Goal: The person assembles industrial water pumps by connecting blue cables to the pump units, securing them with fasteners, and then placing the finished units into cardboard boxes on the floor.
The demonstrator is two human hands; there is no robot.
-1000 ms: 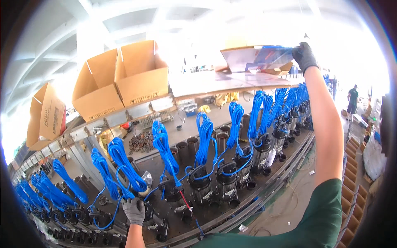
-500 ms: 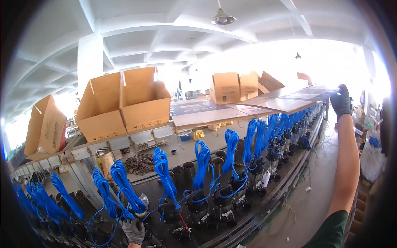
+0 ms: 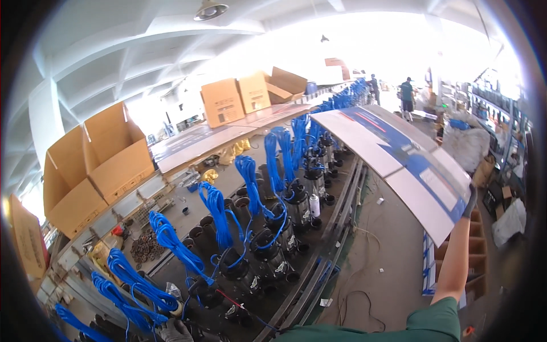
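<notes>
My right hand [image 3: 470, 202], in a dark glove, grips the near right edge of a flattened cardboard box [image 3: 370, 139]. White with blue printed panels, the flat box slants down over the floor to the right of the bench. At the lower edge, my left hand [image 3: 174, 330] in a grey glove is beside a blue cable bundle [image 3: 139, 282]; its fingers are partly hidden and cut off. Black and metal pumps [image 3: 236, 271] stand in rows on the bench, with coiled blue cables [image 3: 216, 214] rising from them.
Open brown cartons [image 3: 99, 165] stand at the left along a rail. More flat cardboard [image 3: 188, 139] and smaller cartons [image 3: 222, 102] lie farther back. Metal rails [image 3: 307, 285] edge the bench. Two people [image 3: 406, 97] stand far off. Wooden compartments [image 3: 476, 251] are at the right.
The flat box has come off the stack and swung right and nearer, tilting, with my right hand on it. The view has turned right. My left hand stays low by the cables.
</notes>
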